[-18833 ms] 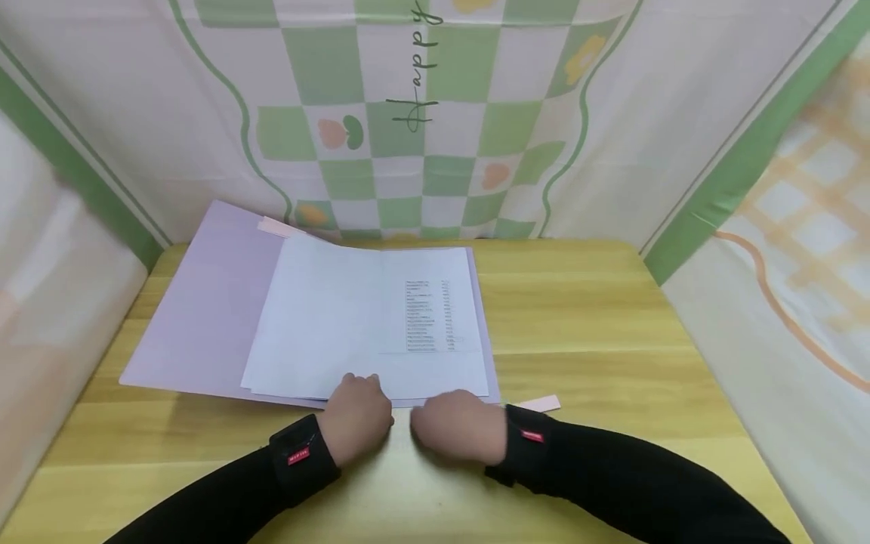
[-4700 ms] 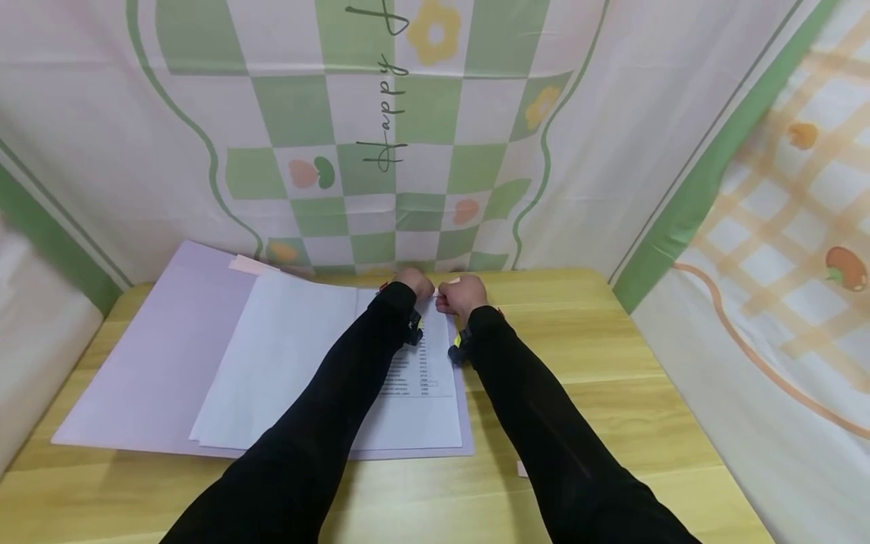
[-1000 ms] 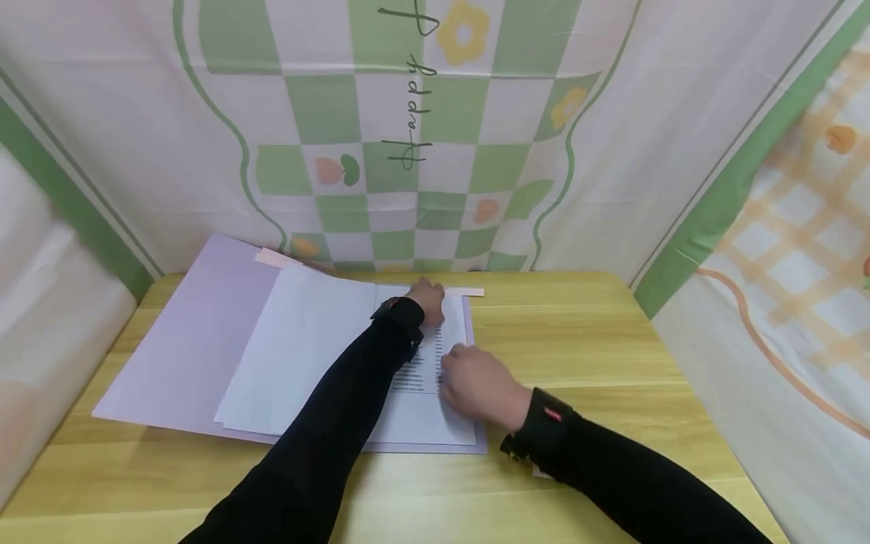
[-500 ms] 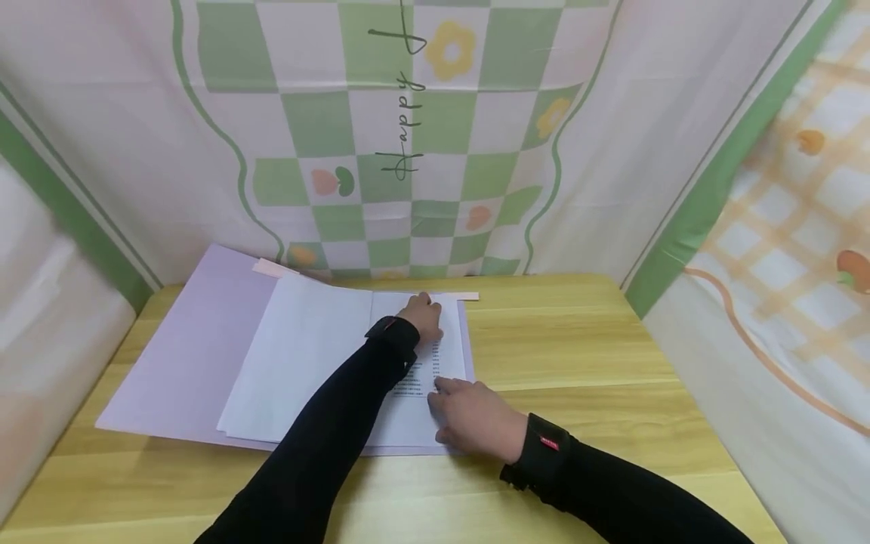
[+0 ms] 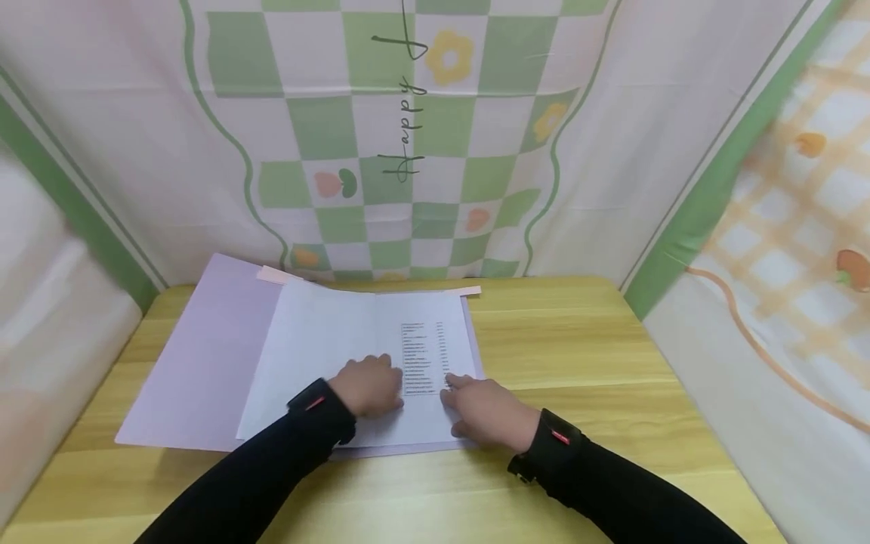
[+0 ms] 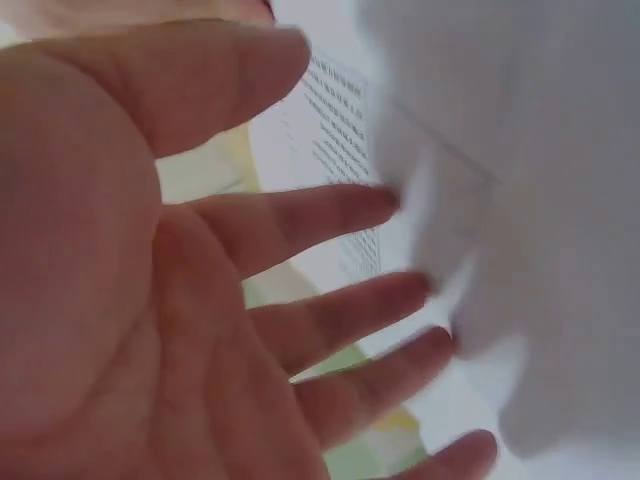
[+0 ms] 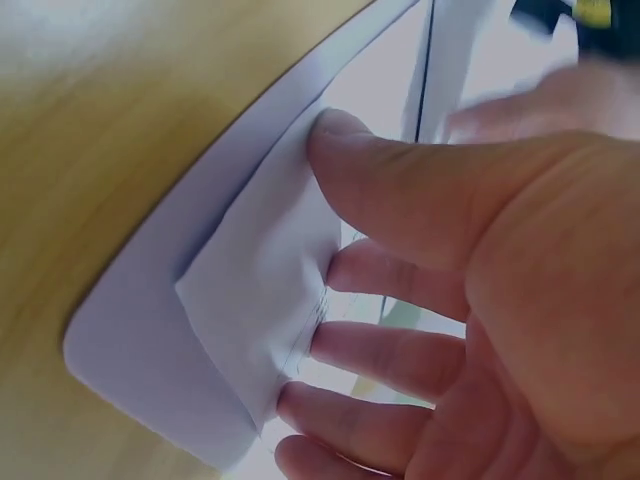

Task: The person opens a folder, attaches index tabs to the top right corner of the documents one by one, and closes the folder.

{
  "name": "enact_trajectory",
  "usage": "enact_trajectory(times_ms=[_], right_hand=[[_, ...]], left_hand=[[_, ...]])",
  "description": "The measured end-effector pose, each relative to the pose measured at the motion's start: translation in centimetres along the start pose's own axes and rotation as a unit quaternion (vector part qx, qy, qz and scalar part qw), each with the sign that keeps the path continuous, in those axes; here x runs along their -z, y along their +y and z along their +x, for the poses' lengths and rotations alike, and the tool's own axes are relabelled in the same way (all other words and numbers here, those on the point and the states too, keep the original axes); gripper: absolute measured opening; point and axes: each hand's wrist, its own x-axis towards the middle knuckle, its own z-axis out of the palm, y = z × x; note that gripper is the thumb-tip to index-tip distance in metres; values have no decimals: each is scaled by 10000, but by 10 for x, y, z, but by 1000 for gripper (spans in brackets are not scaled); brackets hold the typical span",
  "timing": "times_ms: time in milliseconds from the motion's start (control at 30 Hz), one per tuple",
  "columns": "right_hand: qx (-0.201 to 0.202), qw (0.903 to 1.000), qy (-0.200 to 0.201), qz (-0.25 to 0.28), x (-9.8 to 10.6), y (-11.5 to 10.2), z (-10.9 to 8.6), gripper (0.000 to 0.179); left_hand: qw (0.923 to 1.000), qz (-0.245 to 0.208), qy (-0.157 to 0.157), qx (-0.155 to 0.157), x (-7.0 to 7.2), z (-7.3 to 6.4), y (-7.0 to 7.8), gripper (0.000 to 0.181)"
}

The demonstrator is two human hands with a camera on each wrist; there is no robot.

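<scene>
A lilac folder point(image 5: 197, 363) lies open on the table, with white sheets point(image 5: 319, 332) spread over its right part. The right-hand page carries a printed list point(image 5: 421, 355) in a box. My left hand point(image 5: 372, 385) is over the lower middle of the sheets; in the left wrist view its fingers are spread and nearly straight, fingertips right at the paper. My right hand point(image 5: 491, 412) rests its fingertips on the page's lower right, thumb near the front edge. In the right wrist view the page corner point(image 7: 250, 300) lies over the folder's rounded corner point(image 7: 130, 340).
One pink strip point(image 5: 275, 275) sits at the folder's back left, and another pink strip point(image 5: 467, 291) juts past the page's back right corner. Wooden tabletop point(image 5: 564, 340) extends to the right. Patterned cloth point(image 5: 442, 181) hangs behind and at both sides.
My left hand has come from the page's top down to its lower middle. My right hand, earlier also at the top, is now at the lower right. A pink strip now shows at the back right.
</scene>
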Motion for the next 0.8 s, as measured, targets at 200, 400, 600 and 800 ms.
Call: enact_trajectory(times_ms=[200,400,600,800], right_hand=[[-272,9995,-109,111,-1,12,-9,50],[-412,9985,-111,345,-2,21,-13,51],[-347,9980,-19,527,-2,25,-14,47],[-452,9976,127,509,1,15,-10,33]], left_hand=[[9917,292,1234,-231,-4,-65,-33,24],[9373,-21,3328,1040,-12,-134,-103,33],[9132,-2776,2101,2116,-12,-185,-161,77],[8064,-5455,1510,1712,-26,-206,-174,68]])
